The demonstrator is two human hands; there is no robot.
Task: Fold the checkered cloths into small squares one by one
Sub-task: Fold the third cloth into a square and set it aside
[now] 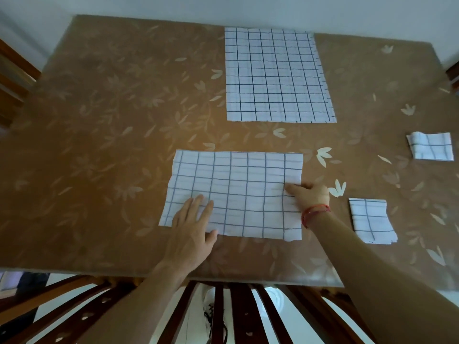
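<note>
Fingers (198, 207) of my L hand (193, 227) lie straight, flat on the half-folded checkered cloth (236, 184) at table (99, 120) front-centre; R hand (310, 197) sits on its right edge, one finger out, grip I can't tell; near square (371, 219), far square (431, 146) lie right, open cloth (275, 75) beyond.

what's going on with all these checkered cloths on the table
A person is folding checkered cloths on a brown table. The left hand lies flat on the rectangular cloth in front of them. The right hand is at its right edge; whether it pinches or only presses is unclear. A near folded square and a far folded square sit to the right. A larger cloth lies flat at the far side.
</note>
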